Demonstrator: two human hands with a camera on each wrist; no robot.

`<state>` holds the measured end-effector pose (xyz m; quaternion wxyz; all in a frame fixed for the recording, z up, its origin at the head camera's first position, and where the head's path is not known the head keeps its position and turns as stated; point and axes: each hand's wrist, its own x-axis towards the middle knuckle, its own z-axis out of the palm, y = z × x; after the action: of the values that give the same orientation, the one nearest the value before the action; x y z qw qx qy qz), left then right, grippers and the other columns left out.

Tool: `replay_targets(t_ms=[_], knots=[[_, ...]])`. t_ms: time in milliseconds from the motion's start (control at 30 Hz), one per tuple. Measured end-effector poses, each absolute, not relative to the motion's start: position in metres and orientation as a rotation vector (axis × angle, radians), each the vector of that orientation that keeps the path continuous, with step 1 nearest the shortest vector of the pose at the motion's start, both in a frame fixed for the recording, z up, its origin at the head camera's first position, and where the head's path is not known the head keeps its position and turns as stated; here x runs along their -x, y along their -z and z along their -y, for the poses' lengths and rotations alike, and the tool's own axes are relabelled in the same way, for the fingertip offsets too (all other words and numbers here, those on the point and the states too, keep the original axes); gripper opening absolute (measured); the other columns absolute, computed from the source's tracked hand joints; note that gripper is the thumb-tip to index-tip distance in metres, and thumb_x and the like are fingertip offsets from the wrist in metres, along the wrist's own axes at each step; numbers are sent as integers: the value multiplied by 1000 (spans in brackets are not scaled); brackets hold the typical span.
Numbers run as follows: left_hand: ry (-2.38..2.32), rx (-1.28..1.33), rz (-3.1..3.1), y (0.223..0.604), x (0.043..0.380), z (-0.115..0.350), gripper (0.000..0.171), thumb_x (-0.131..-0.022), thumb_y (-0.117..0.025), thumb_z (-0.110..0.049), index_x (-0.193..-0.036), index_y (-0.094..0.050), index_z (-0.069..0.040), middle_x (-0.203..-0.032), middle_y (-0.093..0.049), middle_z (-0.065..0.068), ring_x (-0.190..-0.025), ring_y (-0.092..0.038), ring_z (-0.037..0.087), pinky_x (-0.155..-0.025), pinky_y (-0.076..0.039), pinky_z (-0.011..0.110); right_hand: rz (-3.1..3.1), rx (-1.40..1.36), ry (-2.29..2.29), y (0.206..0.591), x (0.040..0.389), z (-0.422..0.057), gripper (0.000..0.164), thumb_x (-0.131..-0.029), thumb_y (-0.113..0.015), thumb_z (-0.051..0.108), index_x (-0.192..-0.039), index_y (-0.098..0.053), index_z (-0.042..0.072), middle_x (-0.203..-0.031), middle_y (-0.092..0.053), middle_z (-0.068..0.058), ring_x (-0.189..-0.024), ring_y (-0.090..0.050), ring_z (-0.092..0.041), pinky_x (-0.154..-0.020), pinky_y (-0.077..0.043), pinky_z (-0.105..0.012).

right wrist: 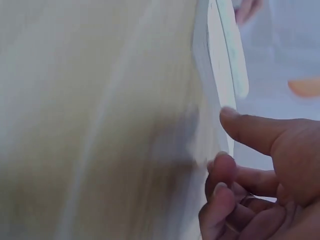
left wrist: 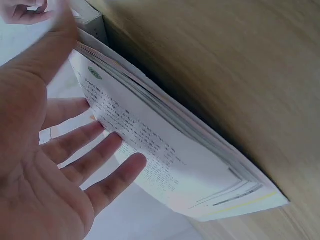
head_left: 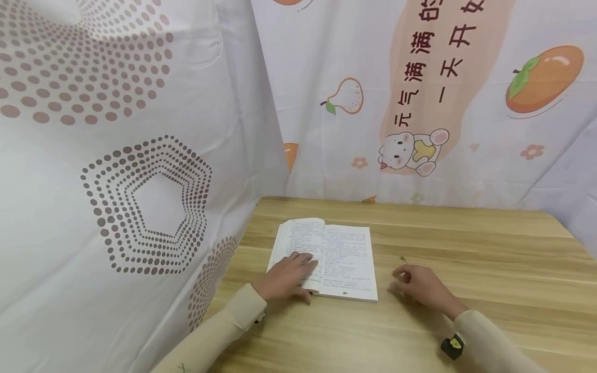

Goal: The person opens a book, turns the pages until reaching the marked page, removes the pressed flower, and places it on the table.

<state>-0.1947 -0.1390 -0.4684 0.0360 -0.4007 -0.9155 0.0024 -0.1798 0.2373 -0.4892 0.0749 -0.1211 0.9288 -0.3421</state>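
Observation:
An open book (head_left: 349,259) with printed pages lies on the wooden table. My left hand (head_left: 285,277) rests on the lower part of its left page, fingers stretched out and thumb at the bottom edge. In the left wrist view, the fingertips meet the printed page (left wrist: 140,127), and the stack of page edges shows beside it. Just right of the book, my right hand (head_left: 422,287) hovers low over the table with its fingers loosely bent and nothing in them. The right wrist view has the book's edge (right wrist: 216,75) beyond the thumb.
The wooden table (head_left: 471,243) stretches to the right of the book. A white curtain with dotted patterns (head_left: 154,207) hangs along the left side. Behind the table hangs a cloth (head_left: 336,145) printed with fruit and characters. A small black device (head_left: 452,346) sits at the right wrist.

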Motion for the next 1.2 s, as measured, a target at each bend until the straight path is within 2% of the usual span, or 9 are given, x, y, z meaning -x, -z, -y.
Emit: replay_targets(t_ms=[133, 233, 400, 467, 667, 767, 900, 1000, 1200], knots=[[-26, 1228, 2855, 469, 195, 140, 85, -74, -80, -39, -143, -41, -8, -143, -41, 9, -122, -44, 25, -94, -44, 37, -2808, 524, 908, 492, 170, -219, 39, -78, -73, 44, -93, -63, 9, -67, -51, 4, -58, -46, -10, -50, -38, -24], [-53, 1230, 2862, 474, 193, 141, 81, -75, -77, -19, -145, -38, -7, -145, -39, 10, -124, -43, 25, -94, -44, 38, -2862, 608, 786, 493, 163, -209, 41, -76, -74, 48, -77, -52, 14, -68, -45, 4, -61, -39, -9, -52, -31, -23], [-154, 1218, 2815, 479, 188, 142, 74, -78, -67, -7, -145, -37, -8, -144, -39, 10, -124, -42, 25, -89, -46, 41, -2927, 605, 697, 496, 157, -198, 56, -74, -77, 44, -110, -66, 3, -73, -43, 4, -63, -38, -9, -52, -31, -22], [-207, 1197, 2795, 475, 185, 144, 71, -79, -67, -8, -144, -38, -9, -139, -43, 9, -121, -43, 24, -86, -47, 42, -2946, 583, 677, 497, 156, -195, 65, -74, -78, 42, -124, -61, 2, -75, -43, 5, -64, -38, -9, -53, -32, -23], [-288, 1050, 2716, 457, 184, 152, 56, -74, -70, -13, -128, -56, -14, -113, -56, 6, -96, -52, 25, -71, -47, 42, -2958, 525, 661, 497, 155, -187, 64, -77, -76, 42, -127, -61, 6, -76, -44, 6, -64, -39, -9, -53, -32, -24], [-293, 909, 2693, 451, 186, 160, 52, -73, -70, -29, -122, -61, -16, -114, -58, 10, -92, -55, 31, -69, -48, 46, -2962, 514, 670, 496, 154, -186, 62, -78, -75, 41, -127, -60, 6, -75, -44, 5, -63, -39, -10, -52, -32, -25], [-200, 743, 2679, 445, 188, 172, 74, -70, -70, -62, -125, -60, -14, -127, -53, 21, -80, -61, 35, -62, -50, 48, -2967, 493, 674, 493, 153, -186, 60, -80, -74, 39, -128, -59, 6, -74, -44, 5, -63, -40, -11, -52, -32, -26], [13, 712, 2698, 443, 191, 177, 88, -65, -70, -70, -128, -56, -11, -129, -47, 25, -69, -60, 29, -53, -50, 40, -2968, 482, 664, 492, 153, -187, 60, -80, -74, 39, -128, -59, 7, -74, -44, 5, -63, -40, -11, -52, -33, -26], [409, 803, 2687, 441, 194, 172, 89, -64, -72, -63, -130, -54, -6, -133, -37, 25, -102, -55, 32, -76, -54, 36, -2955, 481, 659, 492, 154, -189, 62, -81, -73, 41, -130, -58, 7, -73, -44, 5, -62, -40, -10, -52, -32, -25]])
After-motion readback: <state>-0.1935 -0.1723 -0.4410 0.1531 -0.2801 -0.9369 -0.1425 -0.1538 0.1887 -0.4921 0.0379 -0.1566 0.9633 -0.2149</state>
